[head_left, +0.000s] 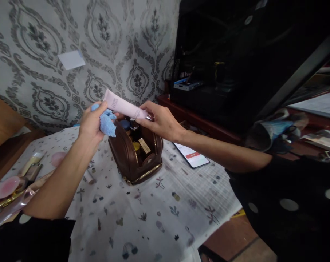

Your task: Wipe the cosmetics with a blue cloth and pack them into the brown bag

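One pale pink tube (122, 104) in the head view, held up at a slant: flat crimped end high and to the left, silvery cap (149, 117) low and to the right. Seen just above and behind the open mouth of an upright brown bag (123, 153); exact clearance, cannot tell.

Right hand (161, 120): clamped on the capped end, thumb below, fingers above. Left hand (90, 120): closed round a bunched blue cloth (107, 123), thumb up by the crimped end. Firmness of hold there, cannot tell.

Inside the bag: a silver-topped bottle (134, 124) and a gold-toned case (144, 145). Beneath: bench (143, 233) with printed cover. Just beside the bag, to the right: phone (192, 154), screen lit.

Judged step: steadying the tube between both hands, cloth at the ready. For good handling: anchor at the cap, likely the stiffest part; press lightly on the body, likely soft and prone to denting. Lay the cloth flat, not wadded, for even contact. Tuck loose folds clear of the bag's zip. Main risk: slipping from a fingertip pinch.
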Action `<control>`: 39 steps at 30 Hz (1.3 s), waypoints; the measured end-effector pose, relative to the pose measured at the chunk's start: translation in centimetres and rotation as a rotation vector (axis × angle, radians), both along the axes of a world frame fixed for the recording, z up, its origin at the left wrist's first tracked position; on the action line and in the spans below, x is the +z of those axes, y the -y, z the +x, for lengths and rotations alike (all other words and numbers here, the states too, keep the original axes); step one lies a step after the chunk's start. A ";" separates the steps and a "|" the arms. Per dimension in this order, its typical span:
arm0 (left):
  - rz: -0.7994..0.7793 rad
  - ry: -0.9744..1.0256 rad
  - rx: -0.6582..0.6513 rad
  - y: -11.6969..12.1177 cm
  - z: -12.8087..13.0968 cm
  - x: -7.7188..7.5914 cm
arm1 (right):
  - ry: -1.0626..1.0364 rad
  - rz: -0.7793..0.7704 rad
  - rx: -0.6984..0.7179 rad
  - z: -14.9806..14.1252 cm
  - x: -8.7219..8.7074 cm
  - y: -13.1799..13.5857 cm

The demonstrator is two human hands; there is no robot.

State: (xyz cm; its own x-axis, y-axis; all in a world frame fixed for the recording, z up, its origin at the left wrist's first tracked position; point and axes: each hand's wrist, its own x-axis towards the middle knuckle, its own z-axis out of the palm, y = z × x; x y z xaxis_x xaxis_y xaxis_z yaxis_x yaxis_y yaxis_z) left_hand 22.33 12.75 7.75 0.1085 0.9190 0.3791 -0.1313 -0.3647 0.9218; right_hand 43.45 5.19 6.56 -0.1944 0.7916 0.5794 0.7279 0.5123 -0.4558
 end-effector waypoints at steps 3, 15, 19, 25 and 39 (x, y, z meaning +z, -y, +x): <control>0.068 -0.032 0.084 0.6 0.4 0.1 | 0.045 -0.032 0.012 0.1 -0.1 0.1; 0.423 -0.615 0.142 2.5 1.9 0.1 | 0.870 -0.045 0.158 -1.6 -0.8 1.6; 0.436 -0.668 0.160 2.4 2.0 0.3 | 1.084 -0.131 0.192 -1.9 -1.3 1.5; 0.439 -0.725 0.158 2.0 1.9 -0.1 | 1.166 -0.217 0.174 -2.1 -0.8 1.6; 0.442 -1.004 0.096 -0.5 3.2 -2.0 | 1.173 -0.367 0.147 -2.9 0.0 1.9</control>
State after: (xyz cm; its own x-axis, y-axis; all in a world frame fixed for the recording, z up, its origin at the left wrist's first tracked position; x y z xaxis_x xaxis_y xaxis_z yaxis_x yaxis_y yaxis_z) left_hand 25.49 13.23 5.71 0.4869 0.7453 0.4555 0.6516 -0.6572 0.3787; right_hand 40.58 3.27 6.56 -0.5470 0.7970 -0.2562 0.7392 0.6034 0.2991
